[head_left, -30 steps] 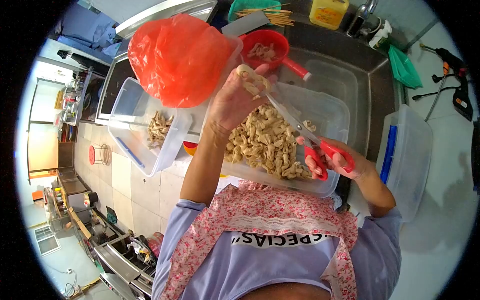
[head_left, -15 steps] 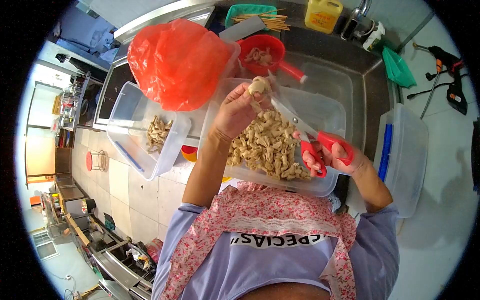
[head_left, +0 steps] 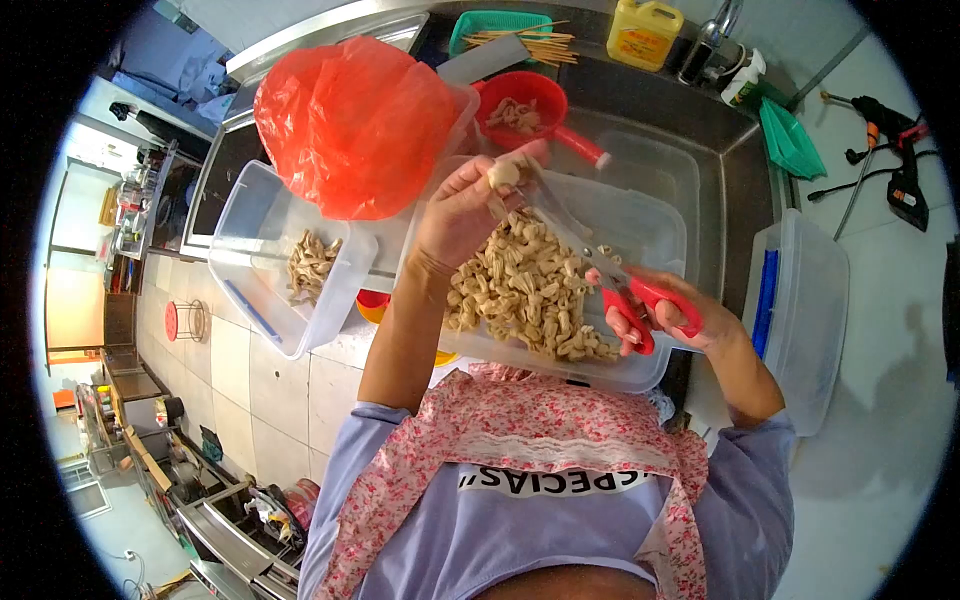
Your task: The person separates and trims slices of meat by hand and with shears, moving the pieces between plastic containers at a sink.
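Observation:
In my left hand (head_left: 462, 215) I pinch a pale beige, knotted piece of food (head_left: 503, 175) between thumb and fingers; its exact kind I cannot make out. My right hand (head_left: 672, 318) is wrapped round the red handles of a pair of scissors (head_left: 622, 290). Their blades point up and left, with the blurred tips close to the pinched piece. Below both hands, a clear plastic tub (head_left: 650, 376) holds a heap of similar beige pieces (head_left: 530, 290).
Left of it stands a second clear tub (head_left: 225, 275) with a smaller pile. A red plastic bag (head_left: 350, 130), a red strainer (head_left: 555, 92) with some pieces, skewers (head_left: 540, 46) and a yellow jug (head_left: 643, 35) are farther back. A lidded box (head_left: 815, 330) stands right.
The left fingers have shifted over the beige piece, with the index finger now stretched past it. The scissors have moved slightly down, and their blades look closer together. The view has shifted slightly.

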`<state>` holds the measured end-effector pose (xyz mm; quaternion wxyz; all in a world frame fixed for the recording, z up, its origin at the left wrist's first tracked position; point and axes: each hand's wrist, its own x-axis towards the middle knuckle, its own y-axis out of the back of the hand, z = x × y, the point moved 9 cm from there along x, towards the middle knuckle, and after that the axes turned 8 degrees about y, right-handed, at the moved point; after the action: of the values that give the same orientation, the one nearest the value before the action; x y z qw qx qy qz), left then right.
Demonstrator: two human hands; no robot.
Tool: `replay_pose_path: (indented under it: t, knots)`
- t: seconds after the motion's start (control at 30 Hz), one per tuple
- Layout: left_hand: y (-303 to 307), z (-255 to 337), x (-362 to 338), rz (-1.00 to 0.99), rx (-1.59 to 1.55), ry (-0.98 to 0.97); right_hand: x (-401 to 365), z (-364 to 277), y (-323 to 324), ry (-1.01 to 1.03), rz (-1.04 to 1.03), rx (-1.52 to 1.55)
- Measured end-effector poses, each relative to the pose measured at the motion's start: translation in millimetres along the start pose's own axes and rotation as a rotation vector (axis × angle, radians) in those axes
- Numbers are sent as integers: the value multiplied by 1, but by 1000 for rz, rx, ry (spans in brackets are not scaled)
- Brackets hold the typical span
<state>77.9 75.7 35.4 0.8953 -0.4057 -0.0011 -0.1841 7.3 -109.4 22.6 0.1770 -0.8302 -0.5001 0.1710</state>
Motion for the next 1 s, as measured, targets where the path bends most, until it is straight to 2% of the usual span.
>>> replay_pose_path:
  t: [0.17,0.33,0.43,0.6,0.73,0.8,0.9,1.0]
  knots:
    - [16,-14,-7,-86,206,67,8,-9,6,61,26,-78]
    - [13,-22,-11,23,102,116,9,-27,4,99,68,-62]
    - [29,-31,-11,114,115,219,8,-26,10,86,65,-29]
    - [43,-51,-9,222,-75,328,11,-38,15,100,138,25]
    - [45,-62,-5,245,-154,398,12,-38,17,106,171,118]
    - [46,-64,-4,243,-169,399,15,-27,12,71,167,39]
    - [44,-63,-3,229,-100,415,14,-7,16,34,100,92]
    - [50,-63,-5,298,-93,421,13,-8,22,61,95,86]
